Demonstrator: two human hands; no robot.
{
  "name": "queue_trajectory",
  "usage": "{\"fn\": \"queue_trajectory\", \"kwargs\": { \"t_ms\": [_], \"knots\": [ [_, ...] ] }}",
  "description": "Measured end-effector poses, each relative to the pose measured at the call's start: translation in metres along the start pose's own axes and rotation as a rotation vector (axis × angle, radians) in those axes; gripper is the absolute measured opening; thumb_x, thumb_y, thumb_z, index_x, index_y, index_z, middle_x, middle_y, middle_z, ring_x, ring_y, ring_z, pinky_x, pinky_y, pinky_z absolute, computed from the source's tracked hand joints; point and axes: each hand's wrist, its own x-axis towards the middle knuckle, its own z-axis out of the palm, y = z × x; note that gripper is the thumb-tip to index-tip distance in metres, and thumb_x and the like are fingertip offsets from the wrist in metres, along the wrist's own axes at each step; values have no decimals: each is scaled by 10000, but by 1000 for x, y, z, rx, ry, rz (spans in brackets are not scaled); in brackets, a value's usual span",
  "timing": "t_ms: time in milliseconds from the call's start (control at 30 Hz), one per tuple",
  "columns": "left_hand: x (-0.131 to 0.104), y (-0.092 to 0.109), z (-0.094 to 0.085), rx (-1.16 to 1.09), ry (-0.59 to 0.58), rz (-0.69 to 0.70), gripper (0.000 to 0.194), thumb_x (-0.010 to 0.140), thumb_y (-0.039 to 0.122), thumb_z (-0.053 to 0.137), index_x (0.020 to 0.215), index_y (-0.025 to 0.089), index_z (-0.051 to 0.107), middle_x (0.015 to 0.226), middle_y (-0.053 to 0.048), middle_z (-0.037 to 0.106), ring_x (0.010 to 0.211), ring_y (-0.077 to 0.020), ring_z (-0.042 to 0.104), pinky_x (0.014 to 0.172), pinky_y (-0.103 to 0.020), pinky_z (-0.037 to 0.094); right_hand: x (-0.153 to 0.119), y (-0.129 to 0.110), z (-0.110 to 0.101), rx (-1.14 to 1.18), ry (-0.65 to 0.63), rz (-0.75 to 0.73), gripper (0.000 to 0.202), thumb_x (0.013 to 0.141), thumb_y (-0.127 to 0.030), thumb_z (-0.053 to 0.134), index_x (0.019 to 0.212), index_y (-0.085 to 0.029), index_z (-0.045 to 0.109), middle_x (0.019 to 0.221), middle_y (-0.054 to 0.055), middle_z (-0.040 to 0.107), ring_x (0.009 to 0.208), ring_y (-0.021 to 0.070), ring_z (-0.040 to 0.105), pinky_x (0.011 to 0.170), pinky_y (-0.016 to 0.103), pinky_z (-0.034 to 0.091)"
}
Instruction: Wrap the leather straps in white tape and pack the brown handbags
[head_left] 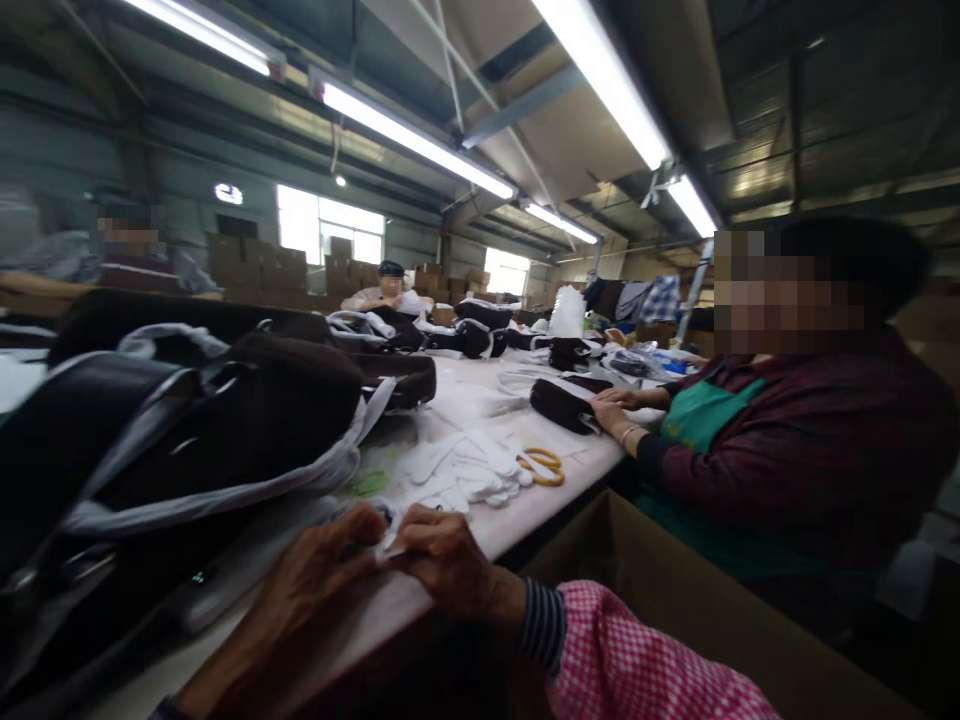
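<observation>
Both my hands meet at the near edge of the table, fingers curled close together. My left hand (330, 555) is closed, its fingertips at a small white piece (388, 545) between the hands. From the other side my right hand (450, 565) pinches the same piece, which the fingers mostly cover. Just beyond my hands lies a loose pile of white paper tags (461, 465). Scissors with yellow handles (544, 466) rest beside that pile. To the left, near my left forearm, dark bags (255, 430) with white-wrapped straps (225, 505) are heaped up.
A co-worker in a green apron (709, 415) sits at my right, hands on a dark bag (562, 404). An open cardboard box (675, 580) stands below the table edge (517, 520). Other people and more bags are farther back.
</observation>
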Motion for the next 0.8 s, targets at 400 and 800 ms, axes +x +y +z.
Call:
{"fn": "queue_trajectory", "kwargs": {
  "t_ms": [400,800],
  "knots": [
    [-17,-1,14,293,108,154,69,934,201,634,938,221,700,1086,-62,730,1042,-266,621,896,-378,462,13,0,1,277,22,297,348,925,-450,703,736,-158,726,731,38,714,549,108,573,539,217,461],
    [-26,-12,21,541,40,372,213,982,60,507,1037,168,681,1126,-105,743,1038,-263,684,934,-412,530,18,0,-5,314,-50,422,378,878,-477,695,718,-135,672,650,42,692,473,88,549,424,168,416]
  ]
}}
